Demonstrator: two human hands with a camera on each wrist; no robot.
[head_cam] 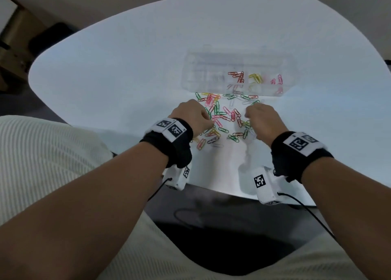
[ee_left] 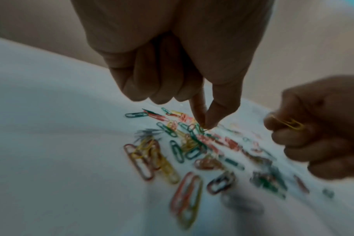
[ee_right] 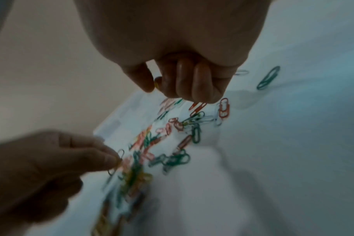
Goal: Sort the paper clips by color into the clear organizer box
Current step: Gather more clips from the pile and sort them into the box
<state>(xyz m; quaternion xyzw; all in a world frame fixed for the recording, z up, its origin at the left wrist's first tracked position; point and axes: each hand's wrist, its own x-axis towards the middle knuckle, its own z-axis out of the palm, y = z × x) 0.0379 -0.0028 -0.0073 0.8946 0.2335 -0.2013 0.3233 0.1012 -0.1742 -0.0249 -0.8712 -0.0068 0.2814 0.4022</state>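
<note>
A loose pile of paper clips [head_cam: 224, 116] in green, red, pink, yellow and silver lies on the white table, just in front of the clear organizer box [head_cam: 190, 72]. Inside the box, red clips [head_cam: 238, 76], yellow clips [head_cam: 256, 78] and pink clips [head_cam: 277, 82] sit in separate compartments. My left hand [head_cam: 209, 123] reaches down into the pile's left side, thumb and forefinger [ee_left: 204, 126] pinching a clip whose colour I cannot tell. My right hand [head_cam: 248, 115] hovers over the right side, curled, pinching a yellow clip [ee_left: 287, 124] between thumb and forefinger [ee_right: 156, 85].
The white table [head_cam: 118, 72] stretches wide to the left and behind the box. A single green clip [ee_right: 268, 77] lies apart from the pile on the right. Cables from the wrist cameras hang over the near table edge [head_cam: 211, 189] above my lap.
</note>
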